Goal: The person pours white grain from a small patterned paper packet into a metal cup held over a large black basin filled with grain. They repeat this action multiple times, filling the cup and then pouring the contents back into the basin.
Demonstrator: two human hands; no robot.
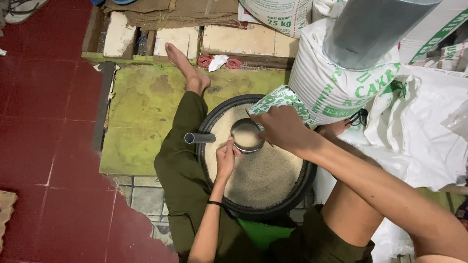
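Observation:
A black round basin (209, 122) full of pale rice (263, 175) sits between my legs on the floor. My left hand (225, 157) grips the rim of a small round metal can (246, 136), which is filled with rice and held just above the basin. My right hand (282, 129) holds the mouth of a small green-and-white patterned bag (279, 99) right beside the can. A short grey tube (200, 138) lies across the basin's left rim, next to my left hand.
A big white sack with green print (331, 83) leans against the basin's far right, under a grey metal cylinder (370, 29). White sacking (419, 126) is piled at right. My bare foot (185, 65) rests on a green mat (141, 112); red tiles (44, 122) lie left.

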